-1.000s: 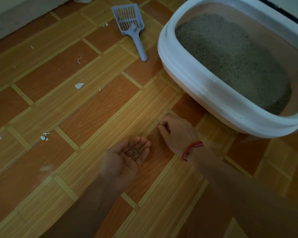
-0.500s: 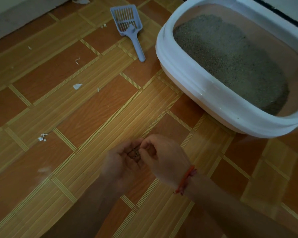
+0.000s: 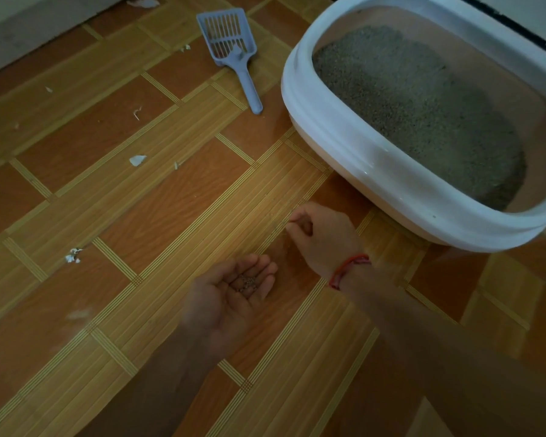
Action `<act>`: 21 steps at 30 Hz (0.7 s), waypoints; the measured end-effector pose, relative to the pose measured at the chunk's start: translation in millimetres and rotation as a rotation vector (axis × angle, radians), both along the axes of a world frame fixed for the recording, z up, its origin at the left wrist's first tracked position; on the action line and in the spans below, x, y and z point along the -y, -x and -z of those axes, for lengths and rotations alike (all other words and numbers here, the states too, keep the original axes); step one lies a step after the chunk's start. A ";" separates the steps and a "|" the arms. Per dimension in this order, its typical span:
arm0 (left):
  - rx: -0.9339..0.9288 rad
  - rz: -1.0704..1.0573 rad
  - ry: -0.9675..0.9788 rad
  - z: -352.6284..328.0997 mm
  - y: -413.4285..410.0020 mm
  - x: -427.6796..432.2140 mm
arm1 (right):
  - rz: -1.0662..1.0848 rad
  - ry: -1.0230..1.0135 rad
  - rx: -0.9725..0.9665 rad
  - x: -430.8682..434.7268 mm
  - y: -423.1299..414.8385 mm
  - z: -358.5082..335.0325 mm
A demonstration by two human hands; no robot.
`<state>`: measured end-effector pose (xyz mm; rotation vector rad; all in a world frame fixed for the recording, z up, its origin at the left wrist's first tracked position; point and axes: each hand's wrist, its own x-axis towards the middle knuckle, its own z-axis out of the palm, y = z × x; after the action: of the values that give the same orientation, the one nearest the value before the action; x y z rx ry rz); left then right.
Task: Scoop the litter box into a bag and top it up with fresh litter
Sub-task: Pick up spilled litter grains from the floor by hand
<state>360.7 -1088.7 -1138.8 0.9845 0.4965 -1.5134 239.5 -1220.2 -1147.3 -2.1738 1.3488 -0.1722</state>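
Head view crops the oval white litter box (image 3: 344, 146) at right; left hand (image 3: 230, 294) cups gritty grains (image 3: 246, 282), fingers together; right hand (image 3: 322, 234) fingertips pinched, contents too small to see.

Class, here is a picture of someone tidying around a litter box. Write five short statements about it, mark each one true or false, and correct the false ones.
1. The scoop lies on the floor beside the litter box. True.
2. The left hand lies palm down on the floor. False: it is held palm up, with a few litter grains in it.
3. The right hand holds the scoop. False: its fingertips are pinched together down at the floor, apart from the scoop.
4. The right wrist wears a red band. True.
5. The litter box is empty. False: it holds grey litter.
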 end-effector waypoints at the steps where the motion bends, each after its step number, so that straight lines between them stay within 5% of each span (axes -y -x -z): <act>1: 0.001 0.001 -0.003 -0.3 -0.2 0.4 | -0.004 -0.004 0.000 1.8 -1.7 0.9; 21: 0.006 -0.016 -0.018 4.4 -2.3 -1.7 | -0.086 0.041 -0.131 3.5 -18.4 6.9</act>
<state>363.0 -1087.0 -1143.2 0.9963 0.5130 -1.4937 258.0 -1223.7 -1154.2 -2.3071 1.3295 -0.0252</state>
